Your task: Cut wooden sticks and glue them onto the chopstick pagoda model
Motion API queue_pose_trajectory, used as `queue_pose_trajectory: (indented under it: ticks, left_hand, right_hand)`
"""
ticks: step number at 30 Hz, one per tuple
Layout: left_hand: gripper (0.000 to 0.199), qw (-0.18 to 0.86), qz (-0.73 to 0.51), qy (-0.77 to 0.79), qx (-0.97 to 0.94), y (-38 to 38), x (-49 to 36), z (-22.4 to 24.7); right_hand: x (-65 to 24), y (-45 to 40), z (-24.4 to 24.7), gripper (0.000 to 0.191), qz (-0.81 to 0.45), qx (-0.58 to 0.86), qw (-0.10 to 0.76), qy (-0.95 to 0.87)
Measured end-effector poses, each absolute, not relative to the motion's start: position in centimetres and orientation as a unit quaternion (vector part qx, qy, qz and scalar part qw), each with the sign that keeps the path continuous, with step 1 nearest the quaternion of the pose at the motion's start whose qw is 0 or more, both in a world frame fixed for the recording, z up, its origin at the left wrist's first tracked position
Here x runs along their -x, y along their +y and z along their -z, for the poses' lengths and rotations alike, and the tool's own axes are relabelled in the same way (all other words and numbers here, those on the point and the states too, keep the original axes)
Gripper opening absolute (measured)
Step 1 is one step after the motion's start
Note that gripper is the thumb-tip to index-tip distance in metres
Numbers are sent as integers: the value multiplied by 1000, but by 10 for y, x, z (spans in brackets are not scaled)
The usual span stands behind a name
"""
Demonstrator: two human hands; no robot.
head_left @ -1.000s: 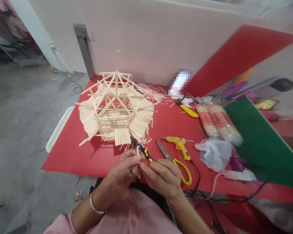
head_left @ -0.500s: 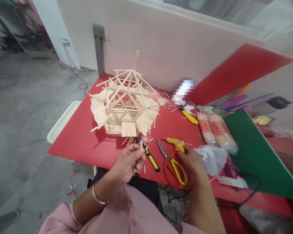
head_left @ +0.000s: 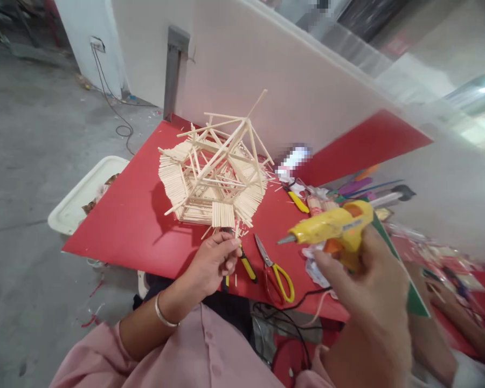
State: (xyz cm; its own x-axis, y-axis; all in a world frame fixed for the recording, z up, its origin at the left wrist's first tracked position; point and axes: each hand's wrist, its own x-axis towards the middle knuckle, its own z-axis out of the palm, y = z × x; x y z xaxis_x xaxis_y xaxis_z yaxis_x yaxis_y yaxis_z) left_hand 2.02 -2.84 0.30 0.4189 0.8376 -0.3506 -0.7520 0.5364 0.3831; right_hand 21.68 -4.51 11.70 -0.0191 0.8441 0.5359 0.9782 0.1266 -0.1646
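One stick [head_left: 237, 230] is pinched in the left hand [head_left: 211, 263] (the right hand [head_left: 375, 291] grips a glue gun [head_left: 329, 226]).

Right fingers [head_left: 374, 252] around glue gun [head_left: 332, 226]

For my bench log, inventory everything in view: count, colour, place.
Stick model: 1, pale, on tabletop
Sticks: many, pale, around model
Stick piece: 1, pale, left grip
Glue gun: 1, yellow, right grip
Scissors: 1, yellow-red, tabletop
Handled tool: 1, black-yellow, near scissors
Second tool: 1, yellow, back
Bag: 1, whitish, right
Board: 1, green, right
Tabletop: 1, red, centre
Tray: 1, whitish, left
Partition: 1, whitish, back
Blurred clutter: uncounted, mixed, right
Co-worker's arms: uncounted, far right
Left grip: 1, centre
Right grip: 1, right
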Motion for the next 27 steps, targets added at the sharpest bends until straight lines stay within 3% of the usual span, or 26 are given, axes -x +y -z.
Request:
queue_pose_trajectory:
  ticks: [4,9,14,27]
  left_hand:
    - [36,836,-482,255,-63,-28,-23,0]
    - [33,840,-488,231,-54,-29,-24,6]
    - [31,841,-491,223,-47,-28,-23,7]
    - [38,841,-479,247,-52,-26,-23,4]
  right_hand:
    - [-196,-14,-120,60,360,556,177,-728]
    - [-185,4,-124,64,475,427,100,-763]
    - [-186,10,-124,44,476,411,69,-774]
    - [-183,16,-118,35,448,415,57,-790]
